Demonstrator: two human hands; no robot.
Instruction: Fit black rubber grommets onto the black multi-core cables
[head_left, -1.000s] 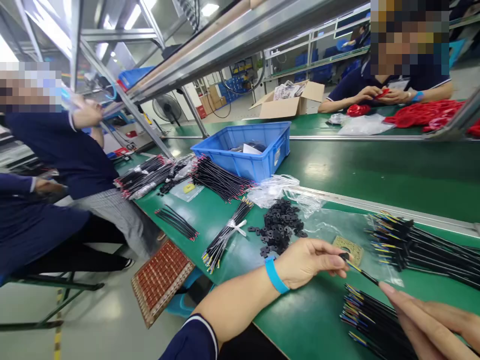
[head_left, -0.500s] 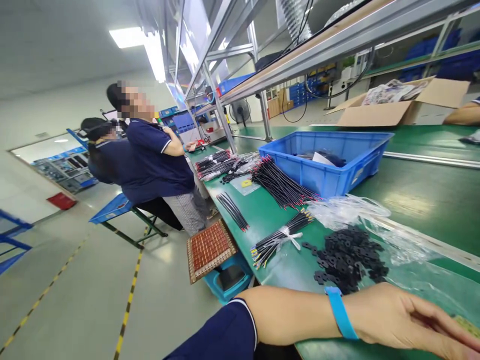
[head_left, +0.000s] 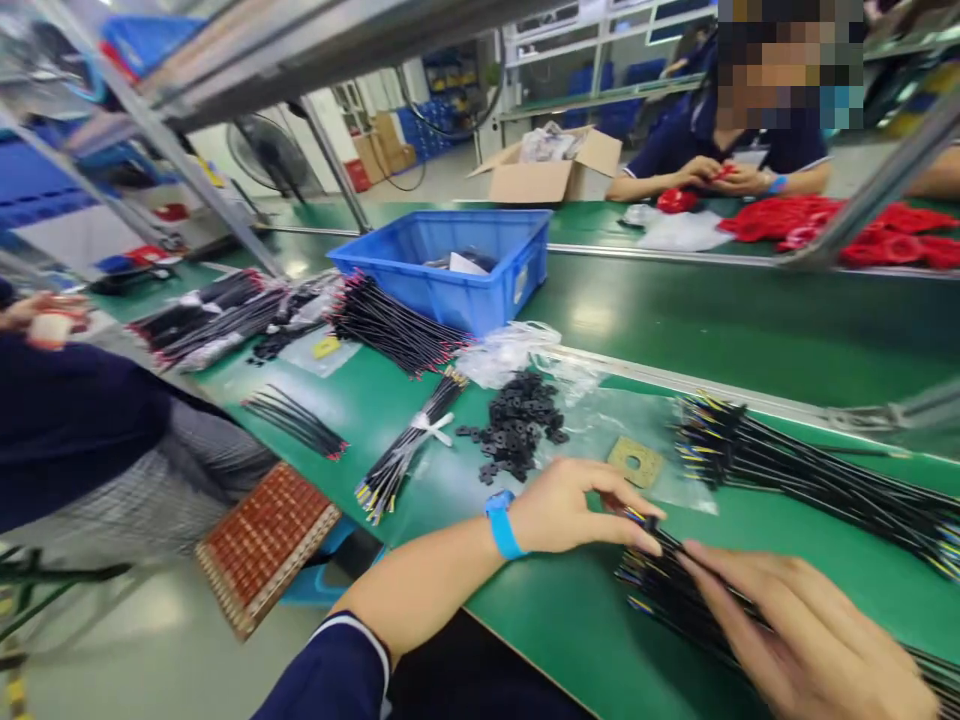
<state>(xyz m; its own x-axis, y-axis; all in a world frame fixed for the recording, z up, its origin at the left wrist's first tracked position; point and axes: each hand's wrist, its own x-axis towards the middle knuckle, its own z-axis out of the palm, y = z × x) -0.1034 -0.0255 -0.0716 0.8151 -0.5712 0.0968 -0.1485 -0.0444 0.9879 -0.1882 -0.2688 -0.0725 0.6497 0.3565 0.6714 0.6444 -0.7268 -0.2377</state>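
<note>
My left hand (head_left: 574, 508), with a blue wristband, pinches a small black clip (head_left: 651, 524) at the end of a black cable. Thumb and fingers of my right hand (head_left: 814, 625) close on the same cable (head_left: 731, 592) further along. Below both hands lies a bundle of black cables (head_left: 686, 605) with coloured wire ends. Left of my left hand is a pile of flat black clips (head_left: 517, 430). A yellowish square piece with a round hole (head_left: 634, 462) rests on a clear plastic bag just beyond my fingers.
A large cable bundle (head_left: 817, 480) lies at the right. A tied bundle (head_left: 409, 445), loose red-tipped cables (head_left: 296, 420) and a blue bin (head_left: 450, 285) stand left and back. A metal post (head_left: 877, 180) slants at the right. A co-worker handles red items (head_left: 825, 222) opposite.
The view has swung right and down to the bench. Both hands now show, on a cable with a black clip; before, only my left hand was in view, at the lower right edge.
</note>
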